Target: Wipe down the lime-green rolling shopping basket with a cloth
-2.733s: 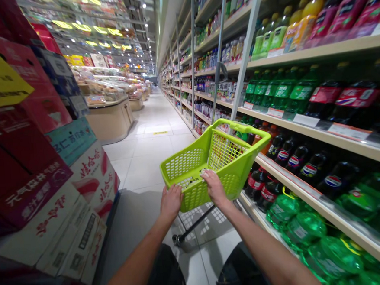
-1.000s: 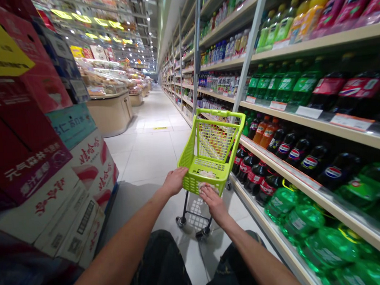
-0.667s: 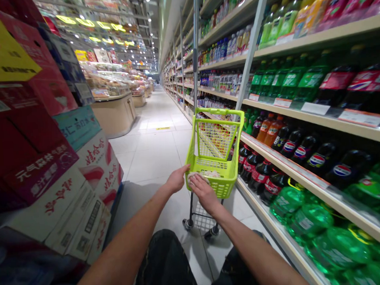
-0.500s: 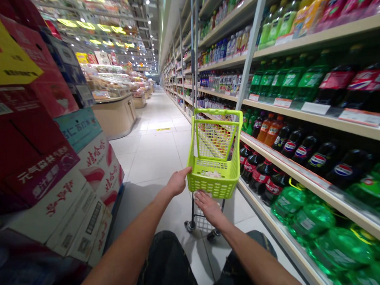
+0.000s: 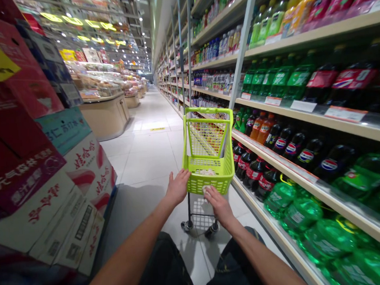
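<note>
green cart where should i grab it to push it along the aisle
Probably the raised top bar at its tall far end, coming from beyond that end: it is a free bar, clear of the mesh. The left hand and right hand sit on the low near wall, only rim and mesh.

Left of the cart (image 5: 208, 183) stand stacked cartons (image 5: 81, 167); right of it run shelves (image 5: 282, 109) of bottles; beyond it, leftward, sits a counter (image 5: 105, 118). The left hand (image 5: 177, 187) and right hand (image 5: 217, 203) meet its near wall.
</note>
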A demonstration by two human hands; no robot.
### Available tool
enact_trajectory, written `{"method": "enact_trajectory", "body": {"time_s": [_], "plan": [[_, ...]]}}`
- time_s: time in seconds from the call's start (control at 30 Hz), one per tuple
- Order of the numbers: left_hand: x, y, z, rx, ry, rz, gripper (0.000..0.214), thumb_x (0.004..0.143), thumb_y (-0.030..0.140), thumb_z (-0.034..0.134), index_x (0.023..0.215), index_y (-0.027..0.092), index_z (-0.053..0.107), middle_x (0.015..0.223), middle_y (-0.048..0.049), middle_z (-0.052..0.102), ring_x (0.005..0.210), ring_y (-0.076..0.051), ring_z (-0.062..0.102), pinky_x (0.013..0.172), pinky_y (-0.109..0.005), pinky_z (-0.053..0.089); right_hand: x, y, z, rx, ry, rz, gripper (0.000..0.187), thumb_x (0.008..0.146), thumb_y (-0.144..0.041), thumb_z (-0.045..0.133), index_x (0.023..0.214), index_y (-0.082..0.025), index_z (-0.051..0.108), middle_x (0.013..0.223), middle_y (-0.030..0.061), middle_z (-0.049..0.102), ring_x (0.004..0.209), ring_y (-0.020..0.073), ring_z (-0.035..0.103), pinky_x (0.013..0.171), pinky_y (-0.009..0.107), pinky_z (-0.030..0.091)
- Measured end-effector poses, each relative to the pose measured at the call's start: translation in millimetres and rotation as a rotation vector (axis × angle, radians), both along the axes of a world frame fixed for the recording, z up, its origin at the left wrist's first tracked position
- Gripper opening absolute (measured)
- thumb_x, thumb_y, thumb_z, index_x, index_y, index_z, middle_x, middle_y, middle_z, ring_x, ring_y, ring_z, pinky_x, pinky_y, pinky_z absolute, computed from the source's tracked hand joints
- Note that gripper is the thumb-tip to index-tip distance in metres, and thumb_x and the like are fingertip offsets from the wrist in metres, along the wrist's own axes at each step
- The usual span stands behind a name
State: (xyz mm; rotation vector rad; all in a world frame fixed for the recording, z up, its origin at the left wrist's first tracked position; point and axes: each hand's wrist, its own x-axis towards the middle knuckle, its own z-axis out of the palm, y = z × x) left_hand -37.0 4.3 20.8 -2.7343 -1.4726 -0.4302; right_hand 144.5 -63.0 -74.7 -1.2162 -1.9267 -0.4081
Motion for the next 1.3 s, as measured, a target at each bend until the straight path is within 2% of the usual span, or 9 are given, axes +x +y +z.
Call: {"method": "enact_trajectory", "body": {"time_s": [0.13, 0.33, 0.53, 0.73, 0.9, 0.97, 1.1, 1.17, 1.3], "plan": [[16, -6, -4.5, 0.066, 0.026, -0.091, 0.054, 0.076, 0.005, 0.029, 0.127, 0.019, 0.038, 0.138, -0.0066, 0.034, 0.13, -0.02, 0.024, 0.104, -0.053, 0.014, 15, 1, 21.5, 0.055, 0.063, -0.037, 0.039, 0.082, -0.003, 0.036, 0.109, -0.02, 0.059, 0.123, 0.0069, 0.053, 0.127, 0.0168, 0.03, 0.102, 0.039, 0.035], [26, -8, -11.9, 0.027, 0.073, -0.057, 0.058, 0.075, 0.006, 0.029, 0.131, 0.018, 0.031, 0.14, -0.0063, 0.03, 0.13, -0.02, 0.023, 0.103, -0.054, 0.016, 26, -8, -6.1, -0.059, -0.025, -0.034, 0.035, 0.081, -0.004, 0.04, 0.105, -0.02, 0.061, 0.113, 0.0074, 0.06, 0.12, 0.0172, 0.041, 0.094, 0.037, 0.044], [29, -16, -17.0, 0.065, 0.089, 0.002, 0.061, 0.073, 0.01, 0.033, 0.133, 0.011, 0.027, 0.143, -0.0082, 0.023, 0.132, -0.022, 0.015, 0.103, -0.053, 0.015, 44, -10, 13.4, 0.042, 0.078, -0.041, 0.041, 0.081, -0.001, 0.035, 0.111, -0.018, 0.058, 0.124, 0.0079, 0.052, 0.126, 0.0174, 0.031, 0.101, 0.04, 0.036], [31, -20, -19.8, 0.059, 0.108, -0.007, 0.065, 0.07, 0.01, 0.035, 0.134, 0.012, 0.024, 0.143, -0.0076, 0.02, 0.132, -0.022, 0.014, 0.103, -0.054, 0.014, 55, -16, -13.4, -0.081, 0.029, -0.04, 0.04, 0.081, -0.005, 0.038, 0.108, -0.025, 0.06, 0.115, 0.0033, 0.059, 0.119, 0.0156, 0.042, 0.095, 0.035, 0.044], [33, -22, -21.4, 0.058, 0.101, -0.003, 0.068, 0.069, 0.009, 0.034, 0.135, 0.011, 0.021, 0.144, -0.0068, 0.017, 0.133, -0.021, 0.011, 0.103, -0.054, 0.015, 67, -17, 8.3, 0.008, 0.104, -0.078, 0.043, 0.081, -0.002, 0.036, 0.113, -0.022, 0.056, 0.124, 0.005, 0.051, 0.125, 0.0171, 0.033, 0.101, 0.04, 0.036], [35, -23, -21.8, 0.054, 0.088, 0.012, 0.068, 0.068, 0.009, 0.034, 0.135, 0.011, 0.021, 0.144, -0.0068, 0.016, 0.133, -0.021, 0.01, 0.103, -0.054, 0.015, 72, -15, 10.9, 0.046, 0.122, -0.107, 0.043, 0.08, -0.001, 0.036, 0.112, -0.022, 0.057, 0.125, 0.0055, 0.051, 0.126, 0.0174, 0.032, 0.102, 0.041, 0.034], [35, -24, -21.5, 0.042, 0.083, 0.006, 0.069, 0.068, 0.009, 0.035, 0.135, 0.011, 0.02, 0.145, -0.0065, 0.015, 0.133, -0.021, 0.01, 0.103, -0.054, 0.014, 73, -20, -13.8, -0.058, 0.029, -0.108, 0.04, 0.079, -0.002, 0.037, 0.105, -0.021, 0.061, 0.114, 0.0058, 0.059, 0.119, 0.017, 0.042, 0.094, 0.036, 0.044], [34, -24, -21.4, 0.036, 0.087, -0.004, 0.069, 0.068, 0.009, 0.035, 0.136, 0.012, 0.019, 0.144, -0.006, 0.016, 0.133, -0.021, 0.01, 0.103, -0.054, 0.014, 69, -23, -19.5, -0.094, -0.003, -0.09, 0.041, 0.079, -0.002, 0.036, 0.105, -0.022, 0.061, 0.112, 0.0054, 0.061, 0.117, 0.0167, 0.045, 0.092, 0.035, 0.046], [34, -24, -21.7, 0.04, 0.087, 0.004, 0.07, 0.068, 0.008, 0.035, 0.136, 0.012, 0.019, 0.145, -0.0064, 0.014, 0.133, -0.021, 0.009, 0.103, -0.054, 0.014, 62, -20, 5.4, 0.011, 0.088, -0.1, 0.043, 0.08, -0.001, 0.036, 0.112, -0.02, 0.057, 0.124, 0.0068, 0.051, 0.125, 0.0177, 0.034, 0.1, 0.04, 0.037]]}}
